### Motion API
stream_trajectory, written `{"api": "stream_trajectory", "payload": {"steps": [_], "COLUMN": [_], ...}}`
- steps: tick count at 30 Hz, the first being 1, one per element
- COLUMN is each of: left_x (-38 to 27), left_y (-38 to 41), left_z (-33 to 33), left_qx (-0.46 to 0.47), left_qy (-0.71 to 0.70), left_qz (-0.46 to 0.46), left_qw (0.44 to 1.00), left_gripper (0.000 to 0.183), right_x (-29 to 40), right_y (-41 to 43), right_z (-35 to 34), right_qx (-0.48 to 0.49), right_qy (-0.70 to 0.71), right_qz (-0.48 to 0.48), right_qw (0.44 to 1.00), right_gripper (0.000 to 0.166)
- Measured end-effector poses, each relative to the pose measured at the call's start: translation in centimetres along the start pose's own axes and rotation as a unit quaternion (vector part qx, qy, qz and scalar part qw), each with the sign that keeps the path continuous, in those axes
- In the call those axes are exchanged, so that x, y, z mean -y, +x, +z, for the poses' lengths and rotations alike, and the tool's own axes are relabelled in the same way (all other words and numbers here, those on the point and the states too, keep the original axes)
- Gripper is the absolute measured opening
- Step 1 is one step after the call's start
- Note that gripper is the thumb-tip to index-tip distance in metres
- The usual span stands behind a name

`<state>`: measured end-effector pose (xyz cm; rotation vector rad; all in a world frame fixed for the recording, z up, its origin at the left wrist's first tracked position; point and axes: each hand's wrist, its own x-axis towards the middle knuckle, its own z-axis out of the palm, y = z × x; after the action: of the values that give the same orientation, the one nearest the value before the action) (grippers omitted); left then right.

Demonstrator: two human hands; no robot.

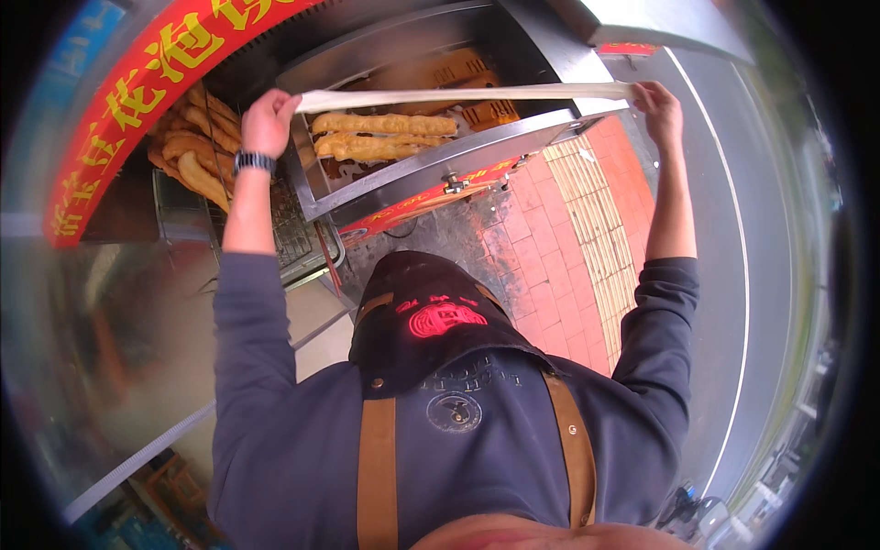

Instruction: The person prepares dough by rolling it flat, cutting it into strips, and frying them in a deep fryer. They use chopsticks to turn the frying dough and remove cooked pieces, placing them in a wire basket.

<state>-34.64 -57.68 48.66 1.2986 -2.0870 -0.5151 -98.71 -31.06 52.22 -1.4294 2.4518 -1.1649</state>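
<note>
A long strip of pale raw dough [467,96] is stretched nearly straight between my two hands. My left hand [267,124], with a dark watch at the wrist, pinches one end above the left rim of a steel fryer [385,190]. At the other end, my right hand [658,110] grips the dough beyond the fryer's right side. Below the strip, golden fried dough sticks [385,124] lie side by side in dark oil [344,170]. Perforated orange-brown metal plates [443,72] show in the fryer behind them. The dough passes over the fryer, apart from the sticks.
Many finished dough sticks [199,148] are piled left of the fryer, near a wire rack [289,237]. A red banner with yellow writing [130,103] curves along the upper left. Valves [454,183] project from the fryer's front. Red paving [543,261] and a road [715,206] lie to the right.
</note>
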Motion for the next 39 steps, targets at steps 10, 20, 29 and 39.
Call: {"api": "stream_trajectory", "payload": {"steps": [10, 20, 29, 39], "left_x": [10.9, 12.4, 10.5, 10.8], "left_y": [11.4, 13.3, 13.7, 13.8], "left_z": [5.9, 7.8, 7.1, 8.5], "left_qx": [0.128, 0.229, 0.275, 0.281], "left_qy": [0.132, 0.352, 0.400, 0.423], "left_qz": [0.040, 0.133, 0.146, 0.141], "left_qw": [0.982, 0.898, 0.862, 0.850], "left_gripper": [0.013, 0.021, 0.025, 0.025], "right_x": [8.2, 0.3, 4.0, 3.8], "right_y": [-0.2, 5.0, 2.1, 1.3], "right_z": [27.2, 25.1, 29.9, 28.8], "right_qx": [0.189, 0.184, 0.204, 0.157], "right_qy": [0.003, -0.307, -0.219, -0.170], "right_qz": [-0.039, -0.086, -0.016, 0.004], "right_qw": [0.981, 0.930, 0.954, 0.973], "right_gripper": [0.023, 0.013, 0.021, 0.020]}}
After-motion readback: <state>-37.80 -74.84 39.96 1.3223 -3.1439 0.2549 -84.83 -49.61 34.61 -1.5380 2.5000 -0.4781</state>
